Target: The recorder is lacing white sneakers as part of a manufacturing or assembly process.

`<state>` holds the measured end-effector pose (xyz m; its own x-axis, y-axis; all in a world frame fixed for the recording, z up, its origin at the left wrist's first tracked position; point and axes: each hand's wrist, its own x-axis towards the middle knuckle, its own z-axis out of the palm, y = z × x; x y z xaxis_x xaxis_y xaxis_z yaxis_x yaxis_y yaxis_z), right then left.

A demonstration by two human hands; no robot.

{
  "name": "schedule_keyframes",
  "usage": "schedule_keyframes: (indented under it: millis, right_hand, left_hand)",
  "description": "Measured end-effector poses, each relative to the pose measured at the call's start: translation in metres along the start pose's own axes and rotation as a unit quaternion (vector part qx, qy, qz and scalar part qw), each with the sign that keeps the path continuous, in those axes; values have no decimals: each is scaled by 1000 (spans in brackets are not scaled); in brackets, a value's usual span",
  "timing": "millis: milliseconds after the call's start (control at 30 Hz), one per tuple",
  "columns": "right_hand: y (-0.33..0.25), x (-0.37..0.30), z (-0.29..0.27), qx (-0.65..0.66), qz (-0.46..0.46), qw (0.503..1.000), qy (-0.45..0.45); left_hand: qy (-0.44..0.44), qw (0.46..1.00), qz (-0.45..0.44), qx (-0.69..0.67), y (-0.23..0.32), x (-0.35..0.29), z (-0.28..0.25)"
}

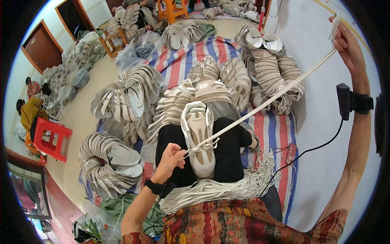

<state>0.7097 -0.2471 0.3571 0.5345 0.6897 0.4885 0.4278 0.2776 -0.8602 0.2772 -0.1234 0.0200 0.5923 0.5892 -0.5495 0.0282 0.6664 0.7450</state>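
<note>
A beige and white sneaker [199, 136] lies between my knees, its toe toward me and its opening away. A flat white shoelace [276, 94] runs taut from the lower eyelets up to the far right. My right hand [349, 44], raised high at the right with the arm stretched out, grips that lace near its end. Beside the toe, my left hand [173, 157] has its fingers pinched on a short length of lace at the sneaker's left side. Across my lap spreads a thick bundle of loose white shoelaces [207, 193].
Curled stacks of sneaker uppers [107, 162] stand at the left, with more piles [270, 75] ahead and right on a striped sheet [195, 55]. A red stool [50, 136] and seated people are far left. A black cable [313, 152] hangs from my right wrist.
</note>
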Motion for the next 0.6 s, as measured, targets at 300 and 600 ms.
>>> schedule_keyframes:
  millis: [300, 600]
  right_hand:
    - [-28, -9, 24, -28, -34, 999, 1]
    - [-25, -19, 3, -88, -58, 992, -71]
  left_hand:
    - [-31, 517, 528, 673, -19, 3, 87]
    - [53, 450, 472, 757, -30, 35, 88]
